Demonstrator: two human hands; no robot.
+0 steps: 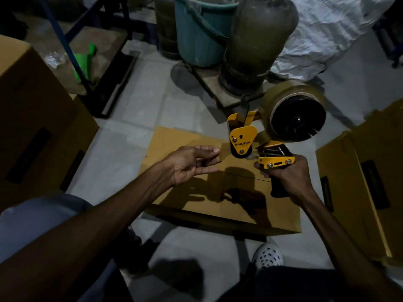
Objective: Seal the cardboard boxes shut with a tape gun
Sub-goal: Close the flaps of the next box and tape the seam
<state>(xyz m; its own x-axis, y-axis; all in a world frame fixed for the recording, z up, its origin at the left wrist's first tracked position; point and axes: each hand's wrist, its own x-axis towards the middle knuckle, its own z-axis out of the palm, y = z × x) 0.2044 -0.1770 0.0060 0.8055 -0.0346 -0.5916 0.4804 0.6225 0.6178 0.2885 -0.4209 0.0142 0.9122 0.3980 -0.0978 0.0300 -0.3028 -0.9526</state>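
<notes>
The tape gun is hanging right of centre in the frame, just above the box that is lying on the floor at lower centre. The right hand is gripping its black handle, fingers clenched round it. The left hand is reaching in from the left, its fingers appearing to be pinching the free end of clear tape at the yellow nose, though the tape itself is barely showing.

The gun is looking rigid and top-heavy, with the full roll sitting high at the upper right of the tool; the handle is the sound place to hold it, as the cutter by the nose is likely sharp. The tape is probably thin, sticky and quick to fold on itself, so it is best being held at its very end and kept taut. The box is looking light and stiff, its flaps closed with a seam running across the top, not yet taped as far as I can tell.

More boxes are standing at the left edge and right edge, with a blue bucket at upper centre.
</notes>
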